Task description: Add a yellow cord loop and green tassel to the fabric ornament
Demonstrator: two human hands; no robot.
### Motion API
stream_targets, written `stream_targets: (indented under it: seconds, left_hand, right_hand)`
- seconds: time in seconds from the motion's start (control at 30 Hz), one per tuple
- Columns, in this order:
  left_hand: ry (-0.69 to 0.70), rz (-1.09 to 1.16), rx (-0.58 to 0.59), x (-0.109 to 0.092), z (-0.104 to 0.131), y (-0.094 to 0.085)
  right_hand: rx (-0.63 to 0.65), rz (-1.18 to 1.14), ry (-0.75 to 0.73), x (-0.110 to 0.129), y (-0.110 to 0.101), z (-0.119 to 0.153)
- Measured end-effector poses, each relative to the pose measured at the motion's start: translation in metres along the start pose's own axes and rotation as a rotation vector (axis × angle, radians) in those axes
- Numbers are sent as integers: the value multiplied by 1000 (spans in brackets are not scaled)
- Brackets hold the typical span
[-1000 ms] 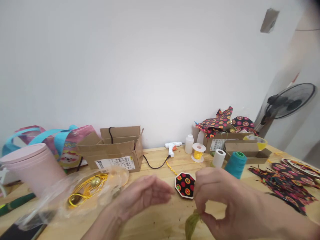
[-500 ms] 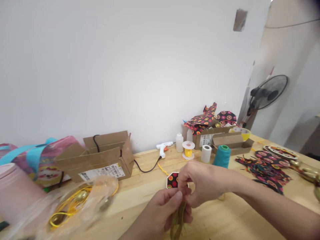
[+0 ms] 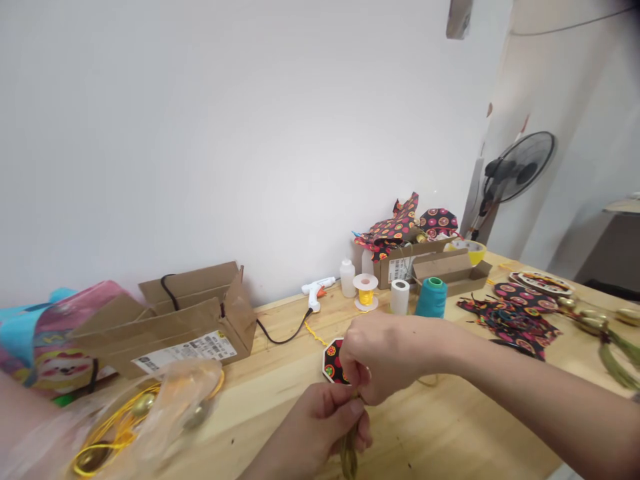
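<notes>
Open and apart a second ago, the left hand (image 3: 320, 420) is now gripping the olive-green, stringy tassel (image 3: 349, 459) at bottom centre; the right hand's (image 3: 383, 357) narrow grip is pinching near its top, so both are working together.

The right hand (image 3: 373, 360) partly hides a patterned piece (image 3: 332, 362).

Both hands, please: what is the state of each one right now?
Left hand: closed, holding olive-green strands.
Right hand: closed, at the strands' upper end; whatever it pinches is hidden.
</notes>
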State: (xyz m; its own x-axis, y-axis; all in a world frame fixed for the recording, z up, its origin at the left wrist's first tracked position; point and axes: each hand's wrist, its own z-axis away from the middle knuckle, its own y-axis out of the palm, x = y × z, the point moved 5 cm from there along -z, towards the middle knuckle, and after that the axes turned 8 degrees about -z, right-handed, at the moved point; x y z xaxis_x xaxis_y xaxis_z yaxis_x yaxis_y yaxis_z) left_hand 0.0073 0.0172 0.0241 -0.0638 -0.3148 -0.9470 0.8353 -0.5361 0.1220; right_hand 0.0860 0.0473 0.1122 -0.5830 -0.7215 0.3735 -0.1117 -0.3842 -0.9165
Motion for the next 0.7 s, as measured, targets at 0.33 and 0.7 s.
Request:
stream_targets:
  seconds: [0.33,0.7]
  left_hand:
    - [130,197,-56,4,-6,-6]
    - [184,141,-166,3,-5,-16]
  right_hand:
    - [-392,-668,-3,-41,37,15]
    - [-660,-1074,20,-28,58,1]
